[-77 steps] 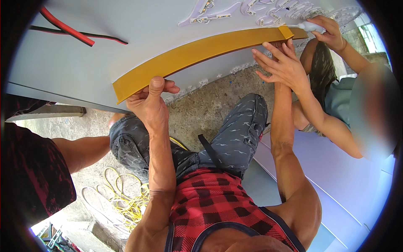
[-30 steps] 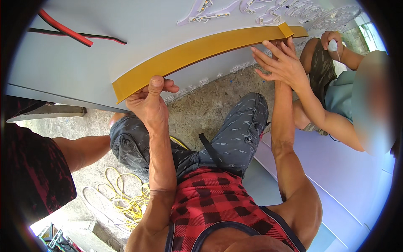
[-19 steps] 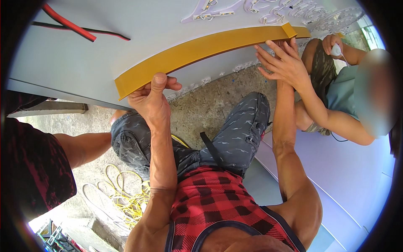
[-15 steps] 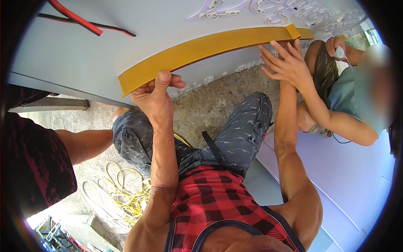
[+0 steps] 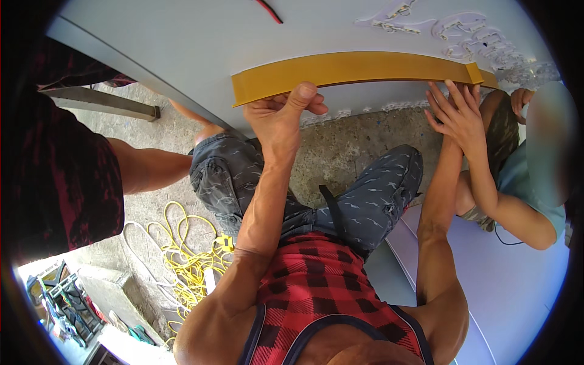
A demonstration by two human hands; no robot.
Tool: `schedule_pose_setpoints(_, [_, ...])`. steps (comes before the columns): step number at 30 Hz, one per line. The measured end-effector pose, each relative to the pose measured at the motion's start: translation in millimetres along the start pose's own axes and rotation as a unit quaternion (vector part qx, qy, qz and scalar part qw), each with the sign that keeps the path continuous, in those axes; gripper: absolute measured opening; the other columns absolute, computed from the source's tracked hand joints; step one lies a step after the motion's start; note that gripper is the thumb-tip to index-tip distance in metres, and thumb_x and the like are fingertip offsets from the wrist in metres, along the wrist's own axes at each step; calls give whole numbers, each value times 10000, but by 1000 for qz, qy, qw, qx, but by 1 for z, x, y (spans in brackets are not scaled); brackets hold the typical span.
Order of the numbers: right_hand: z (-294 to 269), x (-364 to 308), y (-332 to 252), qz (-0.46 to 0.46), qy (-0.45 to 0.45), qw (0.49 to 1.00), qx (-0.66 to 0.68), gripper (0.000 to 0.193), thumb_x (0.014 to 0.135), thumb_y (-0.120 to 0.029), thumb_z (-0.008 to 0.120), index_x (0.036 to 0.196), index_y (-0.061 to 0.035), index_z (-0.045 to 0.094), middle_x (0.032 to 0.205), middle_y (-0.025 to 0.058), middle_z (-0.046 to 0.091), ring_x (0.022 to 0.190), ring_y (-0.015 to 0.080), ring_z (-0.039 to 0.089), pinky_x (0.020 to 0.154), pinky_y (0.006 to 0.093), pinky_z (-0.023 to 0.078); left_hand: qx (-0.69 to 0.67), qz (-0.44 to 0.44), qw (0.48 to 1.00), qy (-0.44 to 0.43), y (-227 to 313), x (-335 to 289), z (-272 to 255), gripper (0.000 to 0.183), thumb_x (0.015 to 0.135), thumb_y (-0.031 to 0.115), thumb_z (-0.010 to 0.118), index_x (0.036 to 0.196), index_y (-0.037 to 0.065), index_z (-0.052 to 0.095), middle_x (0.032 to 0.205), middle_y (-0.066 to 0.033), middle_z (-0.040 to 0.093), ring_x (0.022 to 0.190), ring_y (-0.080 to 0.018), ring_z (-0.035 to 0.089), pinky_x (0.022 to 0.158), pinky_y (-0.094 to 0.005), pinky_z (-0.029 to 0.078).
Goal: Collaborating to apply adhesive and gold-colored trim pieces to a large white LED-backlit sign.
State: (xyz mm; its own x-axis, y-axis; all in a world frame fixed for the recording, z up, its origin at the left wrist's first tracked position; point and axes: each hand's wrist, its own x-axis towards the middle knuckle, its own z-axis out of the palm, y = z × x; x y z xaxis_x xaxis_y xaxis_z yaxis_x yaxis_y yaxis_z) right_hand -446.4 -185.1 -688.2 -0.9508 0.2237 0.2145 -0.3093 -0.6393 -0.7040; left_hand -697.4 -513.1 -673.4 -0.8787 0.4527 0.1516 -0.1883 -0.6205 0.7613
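Note:
A long gold strip (image 5: pixel 353 68), slightly curved in this view, lies along a pale panel. A short raised gold piece (image 5: pixel 474 73) sits near its right end. At the strip's left part, my left hand (image 5: pixel 277 121) grips its lower edge, with fingers curled under and the thumb pointing up. My right forearm (image 5: pixel 439 201) reaches toward the strip's right end. The right hand is mostly hidden behind a co-worker's spread hand (image 5: pixel 459 118), so its fingers cannot be made out. The co-worker's fingertips are at the strip's lower edge.
Outlined pale raised shapes (image 5: pixel 471 38) with small strips inside cover the panel's upper right. A red-and-black wire (image 5: pixel 267 11) hangs over the panel. Tangled yellow cable (image 5: pixel 182 261) lies on the concrete floor. Another person's leg (image 5: pixel 149 164) stands at left; the co-worker crouches at right.
The whole view has shifted, so the strip and both my arms appear farther right and lower. My left hand keeps its place on the strip. Less of the red-and-black wire shows.

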Motion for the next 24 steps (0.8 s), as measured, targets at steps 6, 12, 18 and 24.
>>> schedule_pose_setpoints(6, [69, 20, 3, -88, 369, 877, 295, 604, 981, -508, 346, 1393, -74, 421, 1457, 159, 393, 1337, 315, 366, 1101, 441, 252, -2, -2, 1000, 0, -1, 1, -1, 172, 785, 68, 760, 866, -35, 649, 698, -111, 667, 544, -189, 654, 498, -308, 564])
schedule_pose_setpoints(12, [16, 13, 3, -48, 228, 951, 203, 596, 980, -497, 362, 1376, -58, 435, 1449, 164, 400, 1318, 318, 390, 1078, 441, 292, -3, -2, 1000, -8, 0, 0, 2, 176, 787, 70, 760, 872, -37, 649, 711, -115, 671, 559, -192, 657, 495, -307, 567])
schedule_pose_setpoints(18, [0, 0, 10, -55, 113, 992, -5, 538, 992, -456, 363, 1321, -45, 470, 1361, 148, 477, 1231, 278, 459, 1034, 383, 334, 12, 18, 1000, -19, -4, 0, -6, 135, 853, 121, 706, 923, 11, 670, 790, -94, 679, 613, -172, 654, 491, -317, 563])
schedule_pose_setpoints(24, [-4, 0, 9, -58, 79, 993, 72, 591, 979, -497, 373, 1339, -38, 462, 1422, 214, 413, 1296, 337, 413, 1072, 444, 309, 7, 21, 999, -23, -7, 1, -6, 121, 855, 108, 701, 914, 8, 670, 780, -100, 679, 615, -180, 663, 489, -323, 573])
